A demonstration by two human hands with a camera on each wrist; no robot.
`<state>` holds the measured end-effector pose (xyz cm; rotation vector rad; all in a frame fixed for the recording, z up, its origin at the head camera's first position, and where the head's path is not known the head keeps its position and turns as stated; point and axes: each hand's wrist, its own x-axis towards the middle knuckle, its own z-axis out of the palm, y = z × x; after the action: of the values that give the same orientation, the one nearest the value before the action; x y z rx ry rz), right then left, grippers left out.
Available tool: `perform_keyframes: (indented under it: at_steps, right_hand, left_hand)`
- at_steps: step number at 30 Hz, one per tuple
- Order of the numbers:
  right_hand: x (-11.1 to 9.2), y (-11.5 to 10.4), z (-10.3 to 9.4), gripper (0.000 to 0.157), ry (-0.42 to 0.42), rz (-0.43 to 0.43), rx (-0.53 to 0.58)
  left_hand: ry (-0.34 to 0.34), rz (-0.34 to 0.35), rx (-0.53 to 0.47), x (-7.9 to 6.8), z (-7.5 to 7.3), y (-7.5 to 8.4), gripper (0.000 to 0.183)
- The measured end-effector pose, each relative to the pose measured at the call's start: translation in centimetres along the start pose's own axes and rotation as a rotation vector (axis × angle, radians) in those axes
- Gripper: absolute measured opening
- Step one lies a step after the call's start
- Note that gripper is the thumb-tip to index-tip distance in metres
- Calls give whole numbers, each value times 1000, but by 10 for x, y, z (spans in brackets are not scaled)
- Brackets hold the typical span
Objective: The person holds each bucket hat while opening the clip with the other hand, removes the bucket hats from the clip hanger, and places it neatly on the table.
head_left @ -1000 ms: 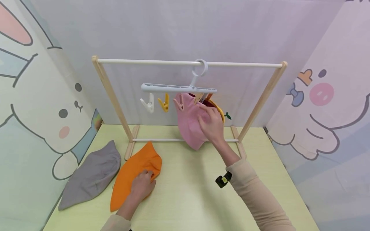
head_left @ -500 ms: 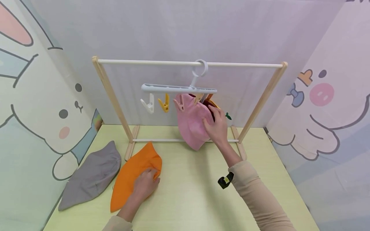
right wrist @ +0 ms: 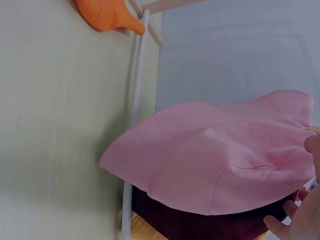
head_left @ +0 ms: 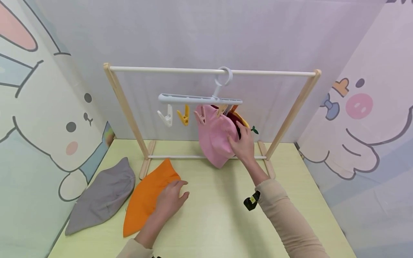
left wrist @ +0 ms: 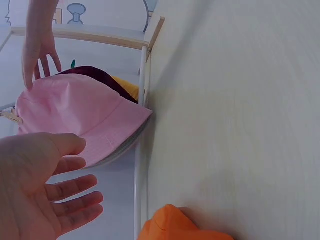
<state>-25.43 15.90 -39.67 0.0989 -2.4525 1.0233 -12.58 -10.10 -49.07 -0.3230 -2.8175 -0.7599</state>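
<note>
A pink bucket hat (head_left: 214, 138) hangs from the pale hanger (head_left: 187, 99), with a pink clip (head_left: 200, 115) and a beige clip (head_left: 221, 109) at its upper edge. My right hand (head_left: 244, 145) is at the hat's right side, thumb against the pink cloth, fingers loosely spread over its edge. Behind it hang a dark maroon hat (right wrist: 200, 222) and a yellow one (head_left: 242, 119) with a small green sprout. Fingers spread and holding nothing, my left hand (head_left: 171, 199) is over the right part of the orange bucket hat (head_left: 142, 204), which lies on the table.
A grey bucket hat (head_left: 103, 195) lies flat on the table's left side. The hanger hooks on the white top rail (head_left: 161, 70) of a wooden-legged rack. A white clip (head_left: 167, 116) and a yellow clip (head_left: 184, 115) dangle at the hanger's left. Cartoon-printed walls enclose the table.
My left hand has lifted off the orange hat and shifted right, its fingers opening out. My right hand has slid from the clips toward the pink hat's right edge and down slightly.
</note>
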Motion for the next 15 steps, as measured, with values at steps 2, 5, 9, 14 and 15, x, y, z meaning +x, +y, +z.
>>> perform_keyframes:
  at_steps: [2,5,9,14,15]
  right_hand:
    - [0,1,1,64,-7,9,1]
    - [1,3,2,62,-7,13,15]
    - [2,4,2,58,-11,35,22]
    - [2,6,4,52,-23,68,10]
    - [3,6,4,51,-22,71,5]
  left_hand:
    - [15,18,-3,2,-3,6,30]
    - [38,42,-15,6,-7,13,29]
    - [85,83,-30,11,-14,24,29]
    - [132,127,-50,17,-20,36,29]
    - [139,133,-52,19,-21,37,28]
